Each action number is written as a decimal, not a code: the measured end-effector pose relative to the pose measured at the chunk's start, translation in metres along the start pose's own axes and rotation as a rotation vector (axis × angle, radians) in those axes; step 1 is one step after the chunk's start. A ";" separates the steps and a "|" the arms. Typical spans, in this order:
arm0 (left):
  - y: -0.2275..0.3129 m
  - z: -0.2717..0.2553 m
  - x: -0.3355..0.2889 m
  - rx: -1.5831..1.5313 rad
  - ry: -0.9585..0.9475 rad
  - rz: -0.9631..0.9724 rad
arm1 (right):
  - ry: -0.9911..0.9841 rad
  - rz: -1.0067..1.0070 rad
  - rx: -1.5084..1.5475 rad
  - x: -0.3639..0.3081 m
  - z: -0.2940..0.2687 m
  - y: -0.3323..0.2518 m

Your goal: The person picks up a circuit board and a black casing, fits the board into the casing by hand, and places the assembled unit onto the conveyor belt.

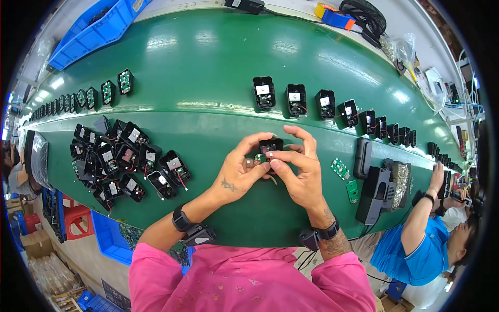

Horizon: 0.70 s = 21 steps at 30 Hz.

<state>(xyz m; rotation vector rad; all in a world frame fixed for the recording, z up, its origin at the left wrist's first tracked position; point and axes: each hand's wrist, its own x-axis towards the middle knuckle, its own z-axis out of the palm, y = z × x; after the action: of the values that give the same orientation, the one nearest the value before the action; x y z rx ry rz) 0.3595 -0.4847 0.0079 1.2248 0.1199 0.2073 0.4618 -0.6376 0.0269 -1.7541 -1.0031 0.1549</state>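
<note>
My left hand (234,174) is closed around a small black plastic housing (271,143), held above the green bench in front of me. A small green circuit board (258,158) with a metal part shows at the housing's near side, between my fingers. My right hand (301,174) pinches what looks like a small white connector (269,154) at the board, thumb and forefinger together. The fingers cover most of the housing's inside. To the right of my right hand lie two loose green circuit boards (340,169).
A heap of black housings (106,161) with red wires lies left. Rows of housings (296,100) and board-fitted housings (107,92) line the bench. A black holder (375,193) and a box of small metal parts (400,186) stand right, near a co-worker in blue (421,249). A blue crate (93,31) is far left.
</note>
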 end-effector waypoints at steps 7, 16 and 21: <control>-0.003 0.002 0.000 0.081 -0.050 0.031 | -0.052 0.055 0.164 -0.004 0.006 0.006; -0.008 0.009 -0.005 0.080 0.113 0.138 | 0.184 -0.145 -0.207 -0.009 0.014 -0.006; 0.002 0.007 -0.005 0.092 0.140 0.059 | 0.164 -0.175 -0.159 -0.003 0.014 -0.005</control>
<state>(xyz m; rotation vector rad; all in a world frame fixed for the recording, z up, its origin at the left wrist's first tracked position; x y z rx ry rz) 0.3556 -0.4913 0.0118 1.3058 0.2169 0.3419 0.4494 -0.6297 0.0243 -1.7789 -1.0652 -0.1817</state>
